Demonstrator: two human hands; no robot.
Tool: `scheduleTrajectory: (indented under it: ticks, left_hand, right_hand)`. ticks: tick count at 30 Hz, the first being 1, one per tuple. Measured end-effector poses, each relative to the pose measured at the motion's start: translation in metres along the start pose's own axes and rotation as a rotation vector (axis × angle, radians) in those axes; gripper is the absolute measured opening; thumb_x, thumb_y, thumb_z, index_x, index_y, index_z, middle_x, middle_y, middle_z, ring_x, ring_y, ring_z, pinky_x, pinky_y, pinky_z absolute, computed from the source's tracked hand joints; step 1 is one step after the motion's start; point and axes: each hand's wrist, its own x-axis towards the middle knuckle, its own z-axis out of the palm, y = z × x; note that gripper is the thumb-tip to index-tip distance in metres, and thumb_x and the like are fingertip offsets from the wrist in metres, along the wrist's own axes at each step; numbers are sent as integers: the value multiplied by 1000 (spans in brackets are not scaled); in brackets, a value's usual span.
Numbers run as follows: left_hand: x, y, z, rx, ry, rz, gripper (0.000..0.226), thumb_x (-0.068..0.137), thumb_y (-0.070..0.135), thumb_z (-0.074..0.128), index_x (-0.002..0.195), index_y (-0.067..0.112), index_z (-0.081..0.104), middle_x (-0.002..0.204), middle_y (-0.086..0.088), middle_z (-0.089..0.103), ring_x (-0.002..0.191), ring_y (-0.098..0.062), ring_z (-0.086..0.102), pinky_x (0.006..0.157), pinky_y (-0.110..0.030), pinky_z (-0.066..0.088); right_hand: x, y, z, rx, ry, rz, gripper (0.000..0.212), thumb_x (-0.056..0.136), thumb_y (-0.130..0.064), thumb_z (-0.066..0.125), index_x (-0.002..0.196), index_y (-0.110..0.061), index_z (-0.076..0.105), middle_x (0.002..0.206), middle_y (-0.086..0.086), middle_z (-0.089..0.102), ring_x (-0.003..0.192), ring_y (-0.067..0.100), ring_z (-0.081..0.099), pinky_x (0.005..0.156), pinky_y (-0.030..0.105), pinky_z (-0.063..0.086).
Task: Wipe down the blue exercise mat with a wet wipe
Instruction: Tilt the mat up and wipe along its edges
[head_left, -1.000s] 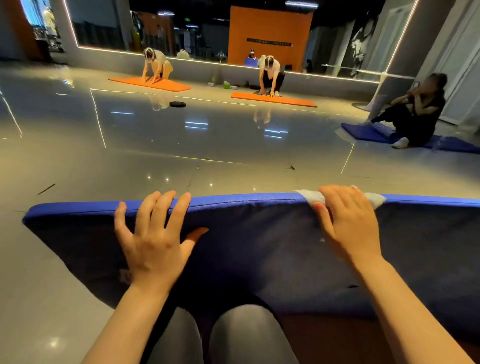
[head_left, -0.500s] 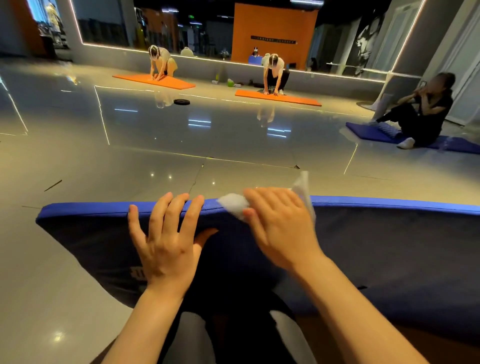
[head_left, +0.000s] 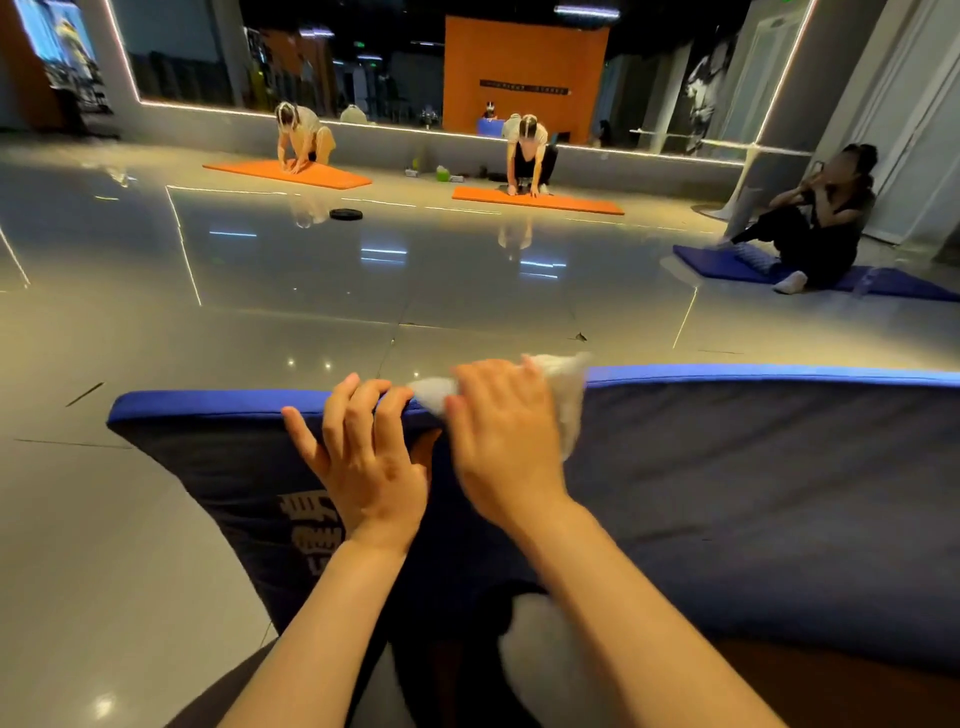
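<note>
White wet wipe (head_left: 563, 395) atop blue mat (head_left: 753, 483)

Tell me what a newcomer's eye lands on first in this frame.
Two hands at the far edge of the blue mat: the left hand lies flat on it, the right hand presses a white wipe beside it. Beyond, across the glossy floor, two orange mats lie by the mirror wall.
</note>
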Motion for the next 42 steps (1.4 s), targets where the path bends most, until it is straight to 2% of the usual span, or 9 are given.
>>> scheduleTrajectory:
  ticks: [3, 6, 12, 16, 24, 31, 36, 39, 42]
  left_hand:
    - [-3, -7, 2, -3, 8, 35, 18, 101, 13, 44, 118, 14, 49, 121, -3, 47, 123, -26, 44, 118, -52, 3]
    - [-7, -15, 1, 25, -40, 98, 31, 98, 37, 54, 120, 15, 49, 123, -4, 47, 124, -28, 45, 120, -51, -2]
    - [-29, -25, -1, 31, -87, 109, 39, 90, 19, 61, 126, 18, 45, 129, -5, 43, 126, -29, 41, 119, -52, -5]
    - [-51, -26, -7, 54, -150, 70, 47, 83, 20, 63, 126, 16, 44, 130, -7, 41, 127, -32, 40, 119, -53, -5]
    - [-40, -28, -21, 71, -160, 110, 49, 81, 7, 51, 129, 15, 44, 135, -7, 41, 130, -33, 38, 119, -55, -3]
    - [-29, -55, -48, 136, -302, 344, 68, 80, 20, 51, 146, 23, 35, 145, -6, 41, 134, -27, 39, 116, -54, 6]
    - [9, -101, -58, 173, -378, -58, 74, 71, 39, 56, 142, 26, 41, 149, -7, 37, 143, -35, 20, 112, -60, 0]
    - [34, -132, -55, 158, -509, -32, 76, 70, 51, 54, 139, 21, 45, 133, -12, 39, 134, -36, 24, 104, -74, 15]
    - [45, -138, -54, 101, -523, -32, 64, 75, 56, 48, 119, 13, 67, 106, -16, 48, 99, -31, 36, 90, -69, 39]
  right_hand:
    - [-2, -15, 2, 76, -71, -105, 34, 98, -29, 36, 108, -12, 63, 106, 2, 64, 102, 23, 54, 110, 37, 25]
    - [-6, 26, -12, -21, -32, -132, 32, 97, -32, 43, 106, -11, 65, 103, 3, 65, 97, 26, 55, 101, 35, 31]
    - [-24, 136, -61, -256, -16, 194, 44, 101, -37, 28, 89, -10, 61, 90, 9, 61, 91, 36, 55, 103, 49, 29]
    - [-32, 114, -42, -237, 52, 309, 37, 98, -25, 29, 78, -13, 58, 81, 7, 58, 89, 34, 54, 96, 54, 33]
    - [-42, -23, 10, -1, -52, -16, 40, 97, -32, 38, 116, -10, 66, 115, 3, 65, 112, 23, 54, 117, 38, 19]
    - [-52, 58, -45, -133, -146, -61, 46, 89, -30, 45, 130, -15, 59, 129, 4, 60, 121, 27, 51, 116, 39, 16]
    - [-50, 113, -79, -225, -117, 38, 45, 90, -32, 41, 131, -21, 53, 128, 6, 57, 123, 25, 44, 113, 47, 15]
    - [-40, 110, -69, -188, -68, 103, 44, 97, -36, 35, 129, -19, 59, 124, 4, 59, 122, 24, 44, 113, 50, 13]
    - [-37, 109, -55, -179, -71, 127, 47, 98, -37, 31, 129, -17, 60, 125, 6, 59, 123, 28, 45, 113, 56, 13]
